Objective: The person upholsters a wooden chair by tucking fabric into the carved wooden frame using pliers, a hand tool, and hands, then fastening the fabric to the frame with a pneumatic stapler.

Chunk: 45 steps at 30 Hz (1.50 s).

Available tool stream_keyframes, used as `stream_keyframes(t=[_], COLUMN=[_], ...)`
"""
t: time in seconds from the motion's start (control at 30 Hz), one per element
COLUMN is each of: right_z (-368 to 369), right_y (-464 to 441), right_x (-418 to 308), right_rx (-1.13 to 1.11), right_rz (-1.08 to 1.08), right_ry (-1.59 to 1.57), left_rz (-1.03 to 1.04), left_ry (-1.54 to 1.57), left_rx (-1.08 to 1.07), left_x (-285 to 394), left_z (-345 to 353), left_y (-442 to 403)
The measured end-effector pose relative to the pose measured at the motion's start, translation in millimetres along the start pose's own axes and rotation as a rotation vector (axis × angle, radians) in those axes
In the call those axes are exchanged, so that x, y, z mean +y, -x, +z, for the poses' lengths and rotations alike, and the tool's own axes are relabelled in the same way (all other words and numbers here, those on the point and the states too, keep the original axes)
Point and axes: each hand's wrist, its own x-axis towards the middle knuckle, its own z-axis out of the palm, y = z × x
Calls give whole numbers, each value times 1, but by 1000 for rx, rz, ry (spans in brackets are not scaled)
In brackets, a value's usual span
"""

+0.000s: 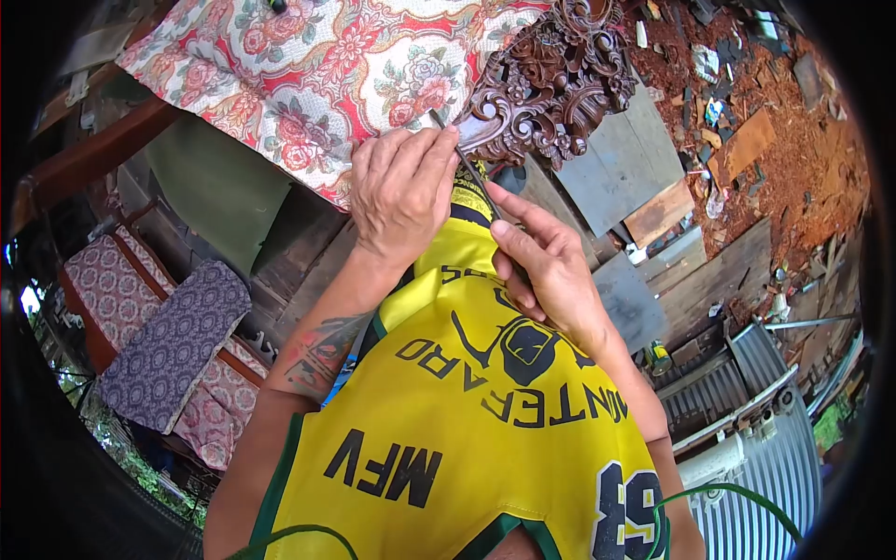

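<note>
Floral upholstery fabric (364,70) in red, cream and grey covers a seat or panel at the top of the head view. Dark, glossy carved wood (551,93) borders it on the right. Across the corner where fabric meets wood lies a thin dark metal tool (474,175); its exact kind is unclear. My right hand (546,257) grips its near end between thumb and fingers. With fingers bent and pressed together, my left hand (403,187) rests over the fabric's edge, its fingertips on the tool's far part. The undersides of those fingers are hidden.
Patterned cushions (173,345) lie on a wooden frame at the left. To the right, boards (616,168) cover part of the reddish, littered ground (803,177). Corrugated metal sheet (765,485) stands at lower right. A dark green panel (219,182) is left of my arm.
</note>
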Motion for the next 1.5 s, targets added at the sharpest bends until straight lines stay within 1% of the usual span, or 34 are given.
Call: stream_keyframes(t=[0.07, 0.17, 0.2, 0.3, 0.73, 0.93, 1.0, 1.03, 1.13, 1.3, 1.4, 1.47, 1.5], right_z=[0, 7, 10, 23, 35, 49, 50, 56, 56, 48, 45, 44, 44], right_y=[-1, 1, 2, 3, 9, 9, 9, 9, 6, 3, 4, 7, 7], right_x=[-1, -4, -5, -4, -12, -16, -11, -17, -13, -19, -21, -21, -21], right_rx=[-24, -19, -12, 105, 154, 237, 187, 221, 218, 191, 153, 166, 163], right_rz=[31, 57, 60, 51, 116, 114, 60, 50, 41, 94, 112, 114, 106], right_ry=[-106, -149, -151, -152, -179, -208, -158, -106, -81, -196, -235, -230, -228], left_rz=[-21, -15, -14, -17, -58, -58, -57, -57, -42, -52, -67, -70, -67], left_ry=[66, 102, 108, 105, 151, 163, 165, 177, 199, 227, 223, 299, 295], left_rx=[22, -1, -4, -24, -50, -96, -125, -139, -150, -158, -206, -150, -143], left_x=[-3, -8, -9, -9, -13, -17, -19, -20, -25, -25, -24, -20, -15], left_z=[0, 1, 1, 1, 0, -5, -7, -8, -5, 3, -9, -17, -22], left_y=[-1, 2, 3, 2, 3, -2, -5, -6, -4, -4, -8, -5, 9])
